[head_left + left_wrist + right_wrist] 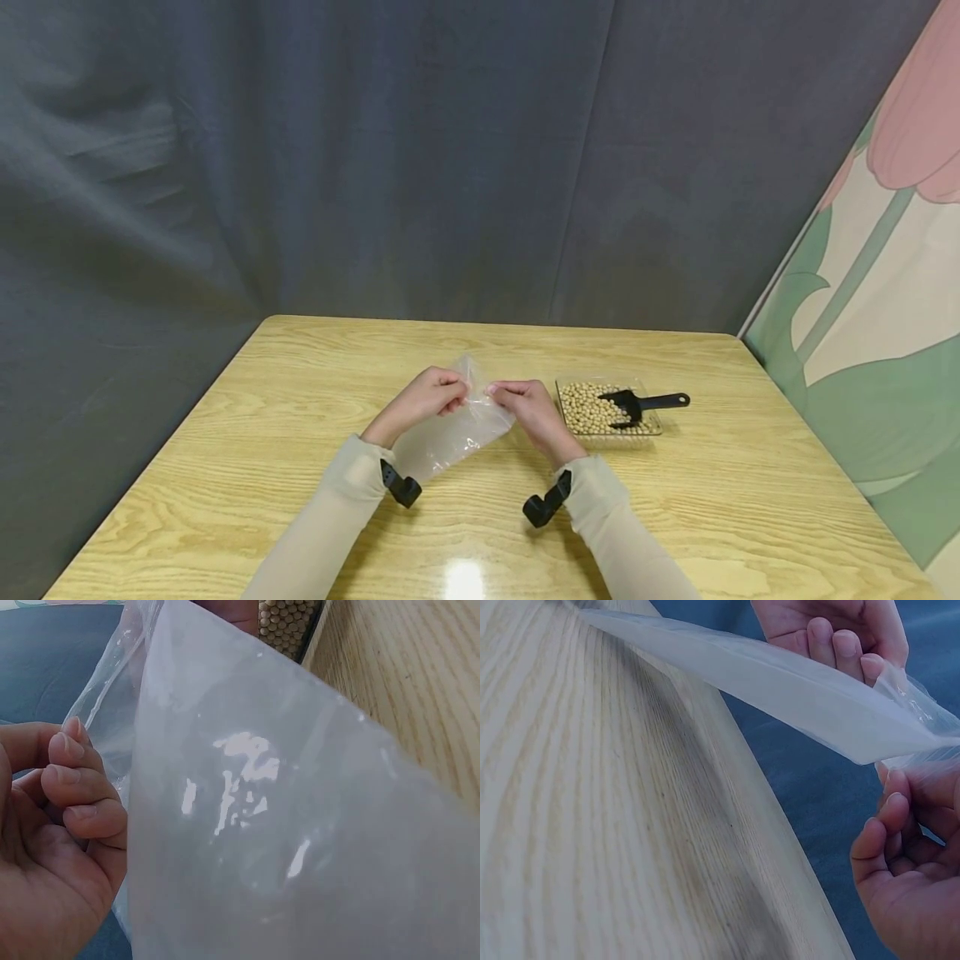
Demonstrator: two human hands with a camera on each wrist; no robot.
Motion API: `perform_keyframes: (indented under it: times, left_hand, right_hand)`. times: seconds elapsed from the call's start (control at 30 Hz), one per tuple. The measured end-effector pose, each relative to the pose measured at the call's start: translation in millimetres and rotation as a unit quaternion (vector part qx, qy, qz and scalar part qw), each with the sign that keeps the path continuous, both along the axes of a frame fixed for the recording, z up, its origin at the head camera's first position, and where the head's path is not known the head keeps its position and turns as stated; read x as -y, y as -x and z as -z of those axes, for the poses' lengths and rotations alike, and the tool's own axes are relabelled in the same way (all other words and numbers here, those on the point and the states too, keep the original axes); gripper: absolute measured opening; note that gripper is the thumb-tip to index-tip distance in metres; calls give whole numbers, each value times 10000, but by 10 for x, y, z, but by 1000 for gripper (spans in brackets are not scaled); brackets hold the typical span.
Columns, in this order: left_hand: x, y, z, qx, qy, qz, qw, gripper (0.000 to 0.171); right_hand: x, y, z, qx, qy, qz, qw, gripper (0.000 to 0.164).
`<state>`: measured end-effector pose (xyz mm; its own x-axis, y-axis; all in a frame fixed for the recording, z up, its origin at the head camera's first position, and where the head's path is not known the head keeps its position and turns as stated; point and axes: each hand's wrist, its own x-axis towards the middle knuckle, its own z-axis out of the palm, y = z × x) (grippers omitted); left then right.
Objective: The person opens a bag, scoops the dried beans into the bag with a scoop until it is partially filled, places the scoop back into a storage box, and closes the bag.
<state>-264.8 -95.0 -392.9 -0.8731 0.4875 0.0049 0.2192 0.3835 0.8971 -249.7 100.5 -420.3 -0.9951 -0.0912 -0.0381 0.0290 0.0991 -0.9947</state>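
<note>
A clear plastic bag [450, 442] hangs at a slant between both hands above the middle of the table. My left hand [429, 398] pinches its upper edge, fingers curled, as the left wrist view also shows with the bag's shiny side [285, 810] filling most of the picture. On the other side my right hand [531, 410] pinches the same edge between thumb and finger. The right wrist view shows the bag [780, 690] nearly edge-on and slightly bulged, with the right hand [919, 870] below it and the left hand [840, 634] behind it.
Right of the right hand stands a clear rectangular container [619, 442] of pale round beans [585, 408]. A black scoop [633, 405] lies in the beans, its handle sticking out to the right. The wooden table [300, 400] ends at a dark curtain [450, 167].
</note>
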Motion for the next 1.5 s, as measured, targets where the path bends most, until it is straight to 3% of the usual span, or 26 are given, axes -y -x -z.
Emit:
perform_keyframes:
  times: [0.83,1.2,1.5]
  left_hand:
    - [118,-25,-23,-10,87,234,9997,28]
    - [142,-27,-25,43,64,320,9995,26]
    - [140,-9,-13,-174,113,281,9994,25]
  right_hand:
    - [-90,28,43,-82,-90,-40,9999,27]
    - [-119,33,56,-188,-459,-65,9987,30]
    - [-104,22,38,-259,-467,-104,9985,29]
